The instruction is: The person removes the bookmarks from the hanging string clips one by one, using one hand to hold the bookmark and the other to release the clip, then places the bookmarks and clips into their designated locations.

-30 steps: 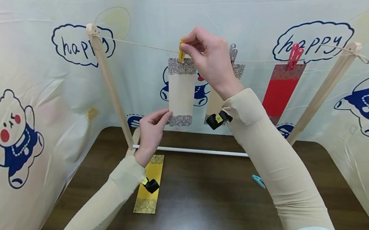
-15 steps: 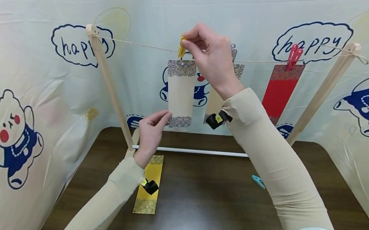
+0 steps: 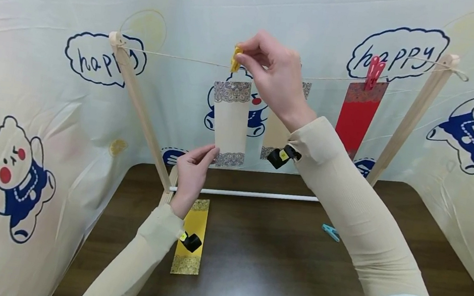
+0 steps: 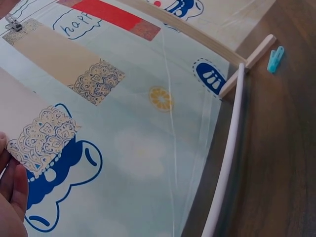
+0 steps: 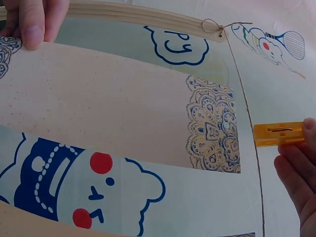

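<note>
In my right hand (image 3: 275, 78) I pinch a yellow clothespin (image 3: 236, 59) between thumb and fingers. Its tip meets the string (image 5: 244, 94) in the right wrist view. Below it, a cream paper strip (image 3: 230, 122) with patterned lace-like ends stands upright, its top edge apart from both string and clothespin. The thumb and fingers of my left hand (image 3: 192, 169) grip that strip by its lower left edge. Behind my right hand hangs a tan strip (image 4: 59, 54), held by a grey clothespin (image 4: 14, 23). Farther right, a red clothespin (image 3: 374, 73) holds a red strip (image 3: 360, 116) on the string.
The string runs between two wooden posts (image 3: 139, 105), joined low down by a white rod (image 3: 258, 195). On the dark table (image 3: 248, 269) lie a yellow strip (image 3: 195, 227), partly under my left wrist, and a blue clothespin (image 3: 331, 232). A printed curtain (image 3: 193, 2) surrounds everything.
The cream strip has dropped slightly with my left hand, and a gap has opened between its top edge and the yellow clothespin. My right hand has shifted slightly right, still pinching the clothespin.
</note>
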Demonstrator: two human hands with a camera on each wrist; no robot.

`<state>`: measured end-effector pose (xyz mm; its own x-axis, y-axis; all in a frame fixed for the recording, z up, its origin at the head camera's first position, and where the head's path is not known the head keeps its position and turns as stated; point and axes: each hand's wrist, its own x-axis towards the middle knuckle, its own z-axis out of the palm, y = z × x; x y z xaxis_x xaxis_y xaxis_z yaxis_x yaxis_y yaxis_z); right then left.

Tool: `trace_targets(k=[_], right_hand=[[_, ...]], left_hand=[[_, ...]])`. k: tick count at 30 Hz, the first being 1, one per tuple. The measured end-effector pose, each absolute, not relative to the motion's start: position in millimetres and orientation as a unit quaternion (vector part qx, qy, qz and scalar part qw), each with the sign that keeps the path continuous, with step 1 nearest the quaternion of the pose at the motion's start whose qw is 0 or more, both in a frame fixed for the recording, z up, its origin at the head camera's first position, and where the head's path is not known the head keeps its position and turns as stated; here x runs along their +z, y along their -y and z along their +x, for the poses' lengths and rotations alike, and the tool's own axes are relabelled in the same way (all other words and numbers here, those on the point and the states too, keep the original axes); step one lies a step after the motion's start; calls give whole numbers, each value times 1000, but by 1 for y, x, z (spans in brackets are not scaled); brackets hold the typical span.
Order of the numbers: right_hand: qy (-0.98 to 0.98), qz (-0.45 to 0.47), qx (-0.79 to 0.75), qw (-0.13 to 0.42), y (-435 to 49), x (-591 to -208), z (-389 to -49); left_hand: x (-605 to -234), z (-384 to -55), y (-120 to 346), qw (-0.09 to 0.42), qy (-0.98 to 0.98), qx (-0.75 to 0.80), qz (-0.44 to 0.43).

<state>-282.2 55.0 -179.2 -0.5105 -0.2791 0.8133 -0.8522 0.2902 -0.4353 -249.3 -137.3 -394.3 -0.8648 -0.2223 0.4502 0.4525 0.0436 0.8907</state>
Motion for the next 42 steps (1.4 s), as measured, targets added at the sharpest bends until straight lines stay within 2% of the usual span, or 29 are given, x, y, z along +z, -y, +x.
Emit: trace_targets(k=[26, 42], right_hand=[[709, 396, 495, 307, -77, -200, -273], [745, 394, 444, 304, -86, -221, -256]], left_hand=[[-399, -240, 141, 242, 666, -700, -89], [-408, -237, 143, 236, 675, -695, -76]])
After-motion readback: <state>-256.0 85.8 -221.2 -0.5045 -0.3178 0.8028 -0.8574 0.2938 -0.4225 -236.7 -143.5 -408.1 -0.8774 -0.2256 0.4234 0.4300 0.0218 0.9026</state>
